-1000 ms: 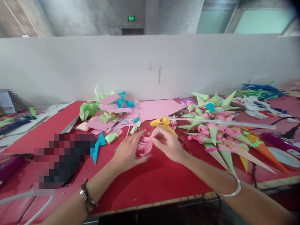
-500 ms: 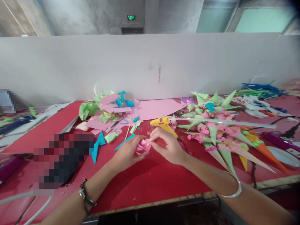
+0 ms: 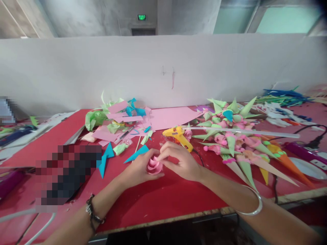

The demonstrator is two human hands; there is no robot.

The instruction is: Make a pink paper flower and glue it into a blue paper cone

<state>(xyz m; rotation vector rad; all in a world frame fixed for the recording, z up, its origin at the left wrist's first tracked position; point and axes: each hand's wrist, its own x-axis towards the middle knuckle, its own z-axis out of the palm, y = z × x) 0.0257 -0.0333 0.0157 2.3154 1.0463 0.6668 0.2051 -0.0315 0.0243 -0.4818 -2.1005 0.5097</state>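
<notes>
On the red table (image 3: 158,204), the left hand (image 3: 136,170) and the right hand (image 3: 178,161) meet around a pink paper roll (image 3: 154,165), fingers closed on it from both sides. Behind is a yellow glue gun (image 3: 177,134), and further right a heap of paper cones (image 3: 235,143).

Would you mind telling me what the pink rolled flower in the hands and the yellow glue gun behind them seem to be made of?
The pink rolled flower, held between the left hand and right hand, looks like thin matte paper or craft foam: it curls in flat, coiled layers without shine. The yellow glue gun seems to be moulded plastic, with a smooth, slightly glossy body.
</notes>
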